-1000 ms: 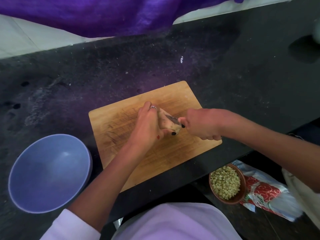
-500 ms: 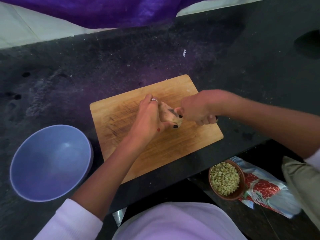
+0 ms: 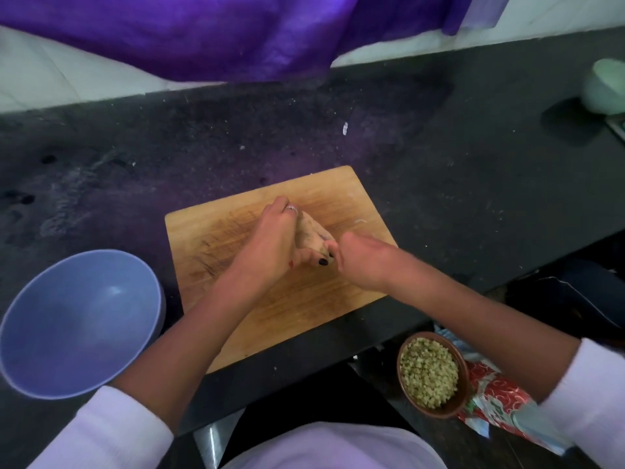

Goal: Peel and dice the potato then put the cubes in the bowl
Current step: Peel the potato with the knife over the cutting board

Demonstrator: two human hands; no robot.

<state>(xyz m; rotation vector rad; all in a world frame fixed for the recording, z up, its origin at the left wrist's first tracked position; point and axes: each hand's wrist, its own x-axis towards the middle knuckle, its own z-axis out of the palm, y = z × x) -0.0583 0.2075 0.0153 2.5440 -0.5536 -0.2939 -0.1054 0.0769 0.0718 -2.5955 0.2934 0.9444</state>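
Observation:
A tan potato [image 3: 311, 235] is held over the wooden cutting board [image 3: 233, 262] in the middle of the dark counter. My left hand [image 3: 270, 245] grips the potato from the left, thumb under it. My right hand [image 3: 363, 260] is curled against the potato's right end; in the earlier frames it holds a small knife, whose blade is hidden now. An empty blue bowl [image 3: 79, 321] sits on the counter to the left of the board.
A brown bowl of small green-yellow pieces [image 3: 431, 372] rests below the counter edge on a red-and-white wrapper [image 3: 493, 404]. Purple cloth [image 3: 203, 32] hangs over the back wall. A pale green object [image 3: 605, 86] sits at the far right of the counter [image 3: 473, 170].
My right hand has drawn back along the potato toward me, and the knife blade seen earlier is now covered. My left hand keeps its grip. The camera view has shifted slightly.

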